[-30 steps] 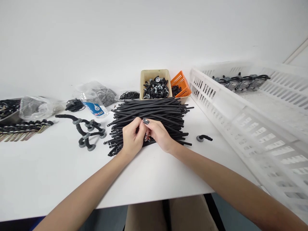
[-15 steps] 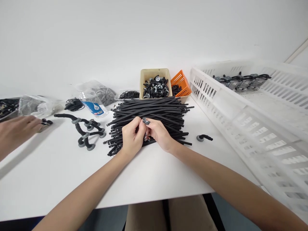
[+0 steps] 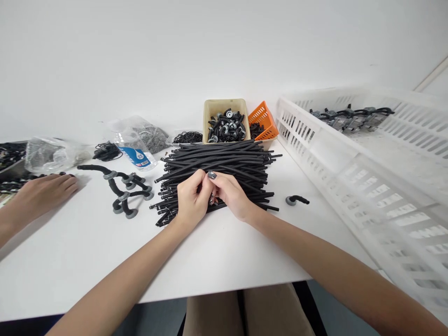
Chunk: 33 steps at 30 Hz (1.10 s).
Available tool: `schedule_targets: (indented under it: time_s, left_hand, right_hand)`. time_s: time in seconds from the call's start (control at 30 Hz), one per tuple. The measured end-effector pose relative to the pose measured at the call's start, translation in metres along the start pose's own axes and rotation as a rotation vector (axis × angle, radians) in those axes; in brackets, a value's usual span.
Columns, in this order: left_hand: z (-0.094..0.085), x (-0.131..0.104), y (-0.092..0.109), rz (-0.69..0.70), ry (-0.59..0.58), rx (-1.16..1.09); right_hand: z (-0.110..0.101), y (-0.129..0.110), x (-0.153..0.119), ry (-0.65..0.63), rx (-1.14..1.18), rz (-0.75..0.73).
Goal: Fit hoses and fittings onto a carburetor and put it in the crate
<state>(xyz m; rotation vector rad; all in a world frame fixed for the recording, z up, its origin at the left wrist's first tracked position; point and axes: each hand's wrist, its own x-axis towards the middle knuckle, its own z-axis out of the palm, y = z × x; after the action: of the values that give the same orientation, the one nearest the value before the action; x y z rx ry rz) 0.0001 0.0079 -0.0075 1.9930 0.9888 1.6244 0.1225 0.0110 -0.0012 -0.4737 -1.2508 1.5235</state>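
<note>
My left hand (image 3: 192,196) and my right hand (image 3: 229,193) meet at the front of a pile of black rubber tubes (image 3: 217,158). Both have their fingers closed and pressed together, thumbs touching or nearly so. Whatever lies between the fingertips is hidden by them. Beneath and behind the hands, the tubes run mostly left to right, several with small clips or bands at their left ends. A short bent black tube with a grey round fitting (image 3: 291,200) rests alone to the right. Left of the pile, several similar tubes with grey fittings (image 3: 123,196) lie heaped together.
At far left another person's hand (image 3: 49,193) rests by black parts. Along the wall stand plastic bags (image 3: 49,156), a clear bottle with a blue label (image 3: 136,156), a beige bin (image 3: 207,121) and an orange basket (image 3: 268,122). A big white crate (image 3: 315,149) borders the right side.
The other person's hand at far left has shifted right and lies flatter, with black parts now showing behind it. My own hands stay almost in place; the right thumb moves slightly.
</note>
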Motion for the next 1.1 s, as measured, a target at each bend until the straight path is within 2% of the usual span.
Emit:
schedule_targets:
  time_s: [1.1]
  left_hand:
    - [0.0006,0.0019,0.0025,-0.01,0.002,0.014]
  right_hand:
    - [-0.0012,0.001,0.0004,-0.008,0.0,0.021]
